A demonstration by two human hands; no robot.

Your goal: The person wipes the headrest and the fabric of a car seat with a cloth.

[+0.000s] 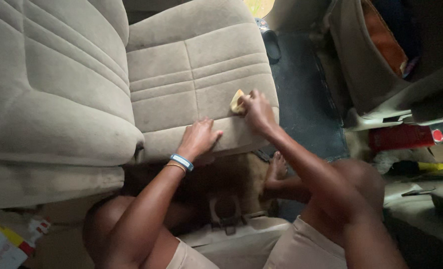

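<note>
A beige fabric car seat cushion [181,74] fills the middle of the view, with its backrest [47,79] at the left. My right hand [256,110] presses a small yellow cloth or sponge [237,102] against the cushion near its front edge. My left hand [199,137] rests flat on the front edge of the cushion, fingers together, holding nothing. A blue wristband and a thin bracelet sit on my left wrist [180,163].
A dark blue floor mat [306,99] lies right of the seat, with a sandal [269,42] at its far end. A red object [400,137] and a yellow-handled tool [430,167] lie at right. My bare foot [277,169] and knees are below. Colourful packaging [2,244] sits bottom left.
</note>
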